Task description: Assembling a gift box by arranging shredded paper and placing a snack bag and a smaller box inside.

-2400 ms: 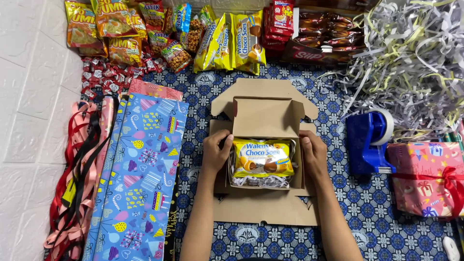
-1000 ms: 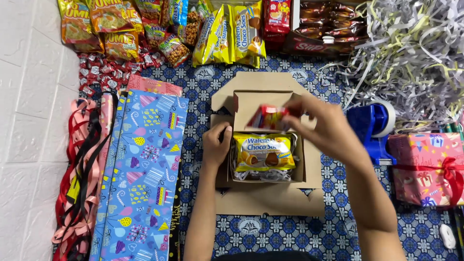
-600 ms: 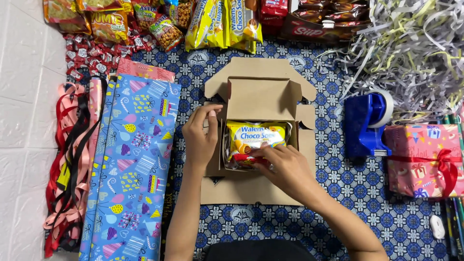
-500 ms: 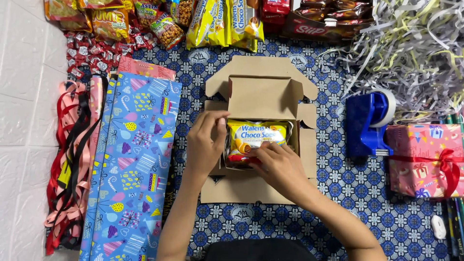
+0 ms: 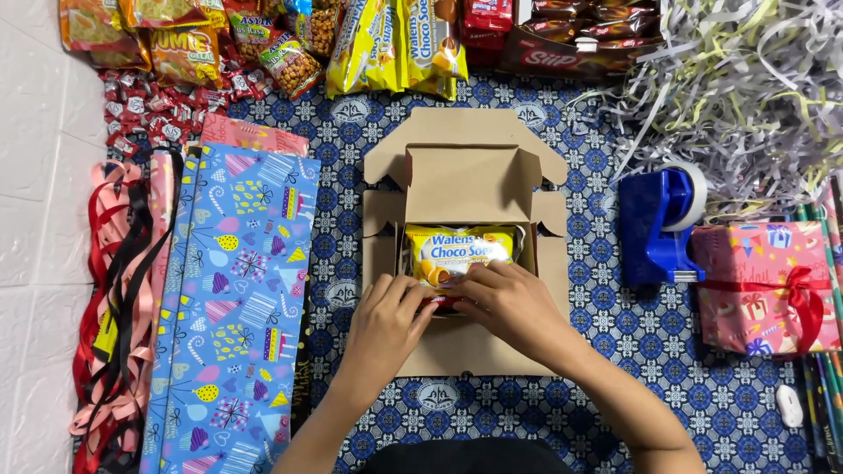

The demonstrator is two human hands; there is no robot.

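Blue wrapping paper (image 5: 233,298) with party shapes lies flat at left. Pink wrapping paper (image 5: 255,138) peeks out above it. Red, pink, black ribbons (image 5: 118,298) bunched beside white tile floor (image 5: 35,175). Snack bags (image 5: 263,39) and small red candies (image 5: 145,110) in row at top. Big heap of shredded paper (image 5: 746,88) at top right. Blue tape holder (image 5: 659,224) near it. Pink wrapped gift (image 5: 760,285) with red bow just beside tape holder. Blue patterned cloth (image 5: 667,369) under everything.

A blue patterned mat (image 5: 676,351) with white medallions covers the floor. At nine o'clock, white textured tiles (image 5: 35,219) lie bare beside it. Even, soft light falls throughout.
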